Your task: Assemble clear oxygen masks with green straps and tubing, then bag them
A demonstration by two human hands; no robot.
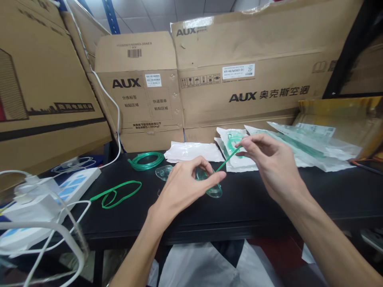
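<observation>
My left hand (pixel 187 181) is closed on a clear green plastic face mask (pixel 214 192), its thumb and fingers partly covering it. A thin green elastic strap (pixel 229 158) runs taut from the mask up to my right hand (pixel 269 159), which pinches its end between thumb and fingertips. Just left of my left hand, another clear plastic piece (pixel 163 172) lies on the black table, partly hidden by the hand. A coil of green tubing (pixel 147 160) lies behind it. Farther left is a loose green elastic strap (pixel 121 194) in a loop.
Sealed bags (pixel 314 145) with green contents lie at the back right, beside a white flat packet (pixel 194 152). A white power strip (pixel 79 185) with plugs and cables occupies the left. Large cardboard boxes (pixel 206 107) wall off the back of the black table (pixel 254 207).
</observation>
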